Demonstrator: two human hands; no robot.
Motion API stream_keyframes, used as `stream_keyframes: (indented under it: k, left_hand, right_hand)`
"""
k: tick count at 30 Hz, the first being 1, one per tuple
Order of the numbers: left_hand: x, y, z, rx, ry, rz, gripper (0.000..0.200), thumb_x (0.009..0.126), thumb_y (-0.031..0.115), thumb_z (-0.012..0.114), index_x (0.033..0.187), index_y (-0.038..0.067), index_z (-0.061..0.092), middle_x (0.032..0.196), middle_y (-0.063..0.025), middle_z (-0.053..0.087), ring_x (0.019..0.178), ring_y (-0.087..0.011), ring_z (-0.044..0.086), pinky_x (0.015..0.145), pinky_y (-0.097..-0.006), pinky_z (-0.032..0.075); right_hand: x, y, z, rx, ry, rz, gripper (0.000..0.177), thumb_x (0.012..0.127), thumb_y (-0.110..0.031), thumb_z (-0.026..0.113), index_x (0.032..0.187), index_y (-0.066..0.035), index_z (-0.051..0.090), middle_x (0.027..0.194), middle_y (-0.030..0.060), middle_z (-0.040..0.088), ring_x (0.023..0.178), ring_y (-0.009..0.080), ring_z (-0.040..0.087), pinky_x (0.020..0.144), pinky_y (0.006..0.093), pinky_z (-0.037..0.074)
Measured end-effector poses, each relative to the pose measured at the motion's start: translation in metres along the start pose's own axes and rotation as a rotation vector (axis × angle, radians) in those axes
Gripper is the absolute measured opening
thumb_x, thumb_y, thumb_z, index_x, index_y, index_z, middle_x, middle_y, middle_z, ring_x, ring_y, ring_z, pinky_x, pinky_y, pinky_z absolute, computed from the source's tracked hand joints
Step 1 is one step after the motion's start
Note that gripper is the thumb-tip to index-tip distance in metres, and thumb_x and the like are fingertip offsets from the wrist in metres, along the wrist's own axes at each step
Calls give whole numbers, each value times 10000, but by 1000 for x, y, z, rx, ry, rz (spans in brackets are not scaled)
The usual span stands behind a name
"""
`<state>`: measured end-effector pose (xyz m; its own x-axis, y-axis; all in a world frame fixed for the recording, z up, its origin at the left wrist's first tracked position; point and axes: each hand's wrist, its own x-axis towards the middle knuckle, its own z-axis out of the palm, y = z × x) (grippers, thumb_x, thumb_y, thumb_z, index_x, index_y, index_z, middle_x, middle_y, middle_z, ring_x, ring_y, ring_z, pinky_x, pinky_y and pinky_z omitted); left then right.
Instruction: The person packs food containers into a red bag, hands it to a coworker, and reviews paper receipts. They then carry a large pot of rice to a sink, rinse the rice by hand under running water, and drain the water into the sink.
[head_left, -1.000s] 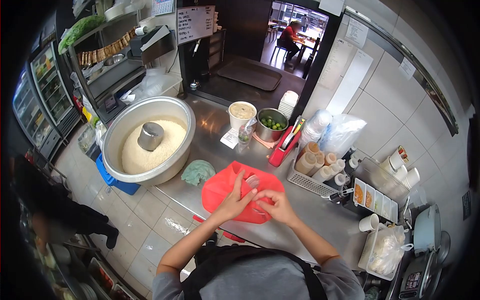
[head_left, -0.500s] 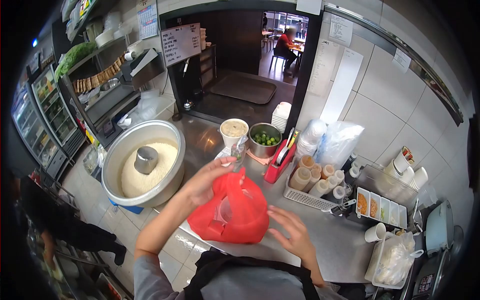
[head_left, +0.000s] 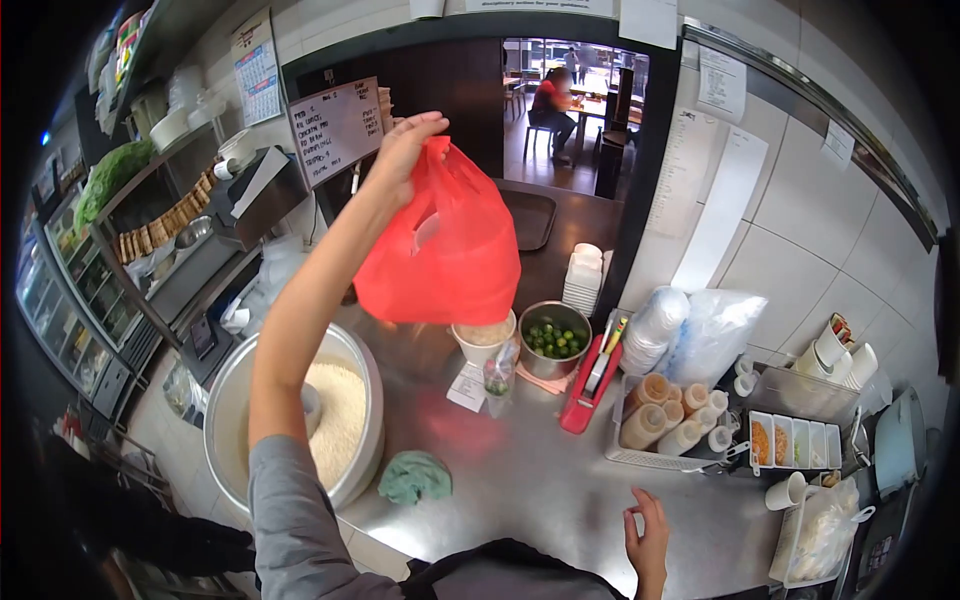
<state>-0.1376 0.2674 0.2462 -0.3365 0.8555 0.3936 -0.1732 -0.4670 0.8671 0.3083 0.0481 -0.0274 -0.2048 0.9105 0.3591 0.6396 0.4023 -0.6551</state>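
My left hand (head_left: 408, 150) is raised towards the serving window, its fingers closed round the gathered top of a red plastic bag (head_left: 445, 255). The bag hangs full above the counter; what it contains is hidden. Below it stand a white tub (head_left: 483, 345), partly covered by the bag, and a metal pot of small green limes (head_left: 553, 340). A small clear bag with something green in it (head_left: 498, 375) lies beside a paper slip (head_left: 467, 388). Low over the counter's front, my right hand (head_left: 648, 530) is open and holds nothing, fingers slightly bent.
A large pot of rice (head_left: 370, 440) with a metal cup in it stands left, near a green cloth (head_left: 415, 477). Rightward are a red tape dispenser (head_left: 590, 385), a basket of bottles (head_left: 660, 460) and condiment trays (head_left: 795, 440). A dark tray (head_left: 530, 218) lies on the window ledge.
My left hand has lifted the red bag off the counter, up and forward to the window. My right hand has moved away from the bag, down and right. The green cloth now shows.
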Motion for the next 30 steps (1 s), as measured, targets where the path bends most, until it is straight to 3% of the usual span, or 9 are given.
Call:
stream_keyframes:
  k: [6,11,14,15,17,20,22,26,30]
  left_hand:
    - [110,-133,-60,169,42,-52,218,735,12,599,935,16,513,775,-77,577,523,-134,525,456,-258,440]
    - [166,-248,-128,575,-86,-130,356,694,62,618,1047,85,575,994,-91,608,804,-160,602,767,-266,456]
    - [185,-274,-176,1060,50,-199,462,711,160,597,1165,169,511,1121,-115,555,986,-227,556,878,-400,394]
    - [172,-249,-171,1263,136,-326,597,703,234,596,1267,248,399,1213,-142,481,1115,-320,458,920,-561,278]
    - [132,-167,-160,1421,194,-173,598,716,265,597,1267,231,365,1246,-165,430,1152,-374,393,876,-645,235]
    - [125,-89,-200,1470,782,803,376,706,244,604,1031,97,486,1198,-218,373,1164,-378,305,951,-555,200]
    - [119,-33,-246,1472,954,885,394,688,207,630,1032,85,482,1295,-241,252,1257,-394,159,979,-567,141]
    - [118,24,-356,1602,1264,469,396,740,365,586,1083,173,532,1393,-255,52,1284,-436,16,970,-611,106]
    - [103,62,-421,1497,1022,-13,513,737,489,549,1208,301,471,1422,-198,-15,1272,-472,-24,951,-639,95]
  right_hand:
    - [-16,-12,32,-33,81,99,384,752,-15,565,1129,-50,502,1096,162,504,728,247,574,702,332,453]
    - [-28,-32,40,-143,85,137,364,788,-6,532,1147,-53,496,1086,167,516,745,250,564,730,336,440]
    - [-21,-43,44,-137,79,152,365,785,0,529,1145,-50,498,1077,171,519,757,263,557,739,344,434]
    - [-16,-46,45,-142,57,136,365,785,0,528,1145,-50,498,1078,173,518,766,269,555,744,347,432]
    - [-2,-54,49,-143,8,97,365,786,1,526,1146,-51,498,1080,177,517,784,281,551,754,353,428]
    - [14,-54,61,-202,-10,-18,358,791,-10,527,1145,-56,500,1090,178,515,807,297,547,773,356,422]
    - [24,-70,65,-214,-48,-28,365,803,-34,528,1164,-72,490,1121,175,503,908,311,532,809,360,410]
    - [35,-104,76,-178,-112,-4,377,814,-48,522,1186,-86,476,1158,172,481,1002,322,498,844,365,396]
    - [32,-121,89,-152,-138,0,377,818,-51,518,1191,-90,473,1180,172,465,1007,324,498,853,366,394]
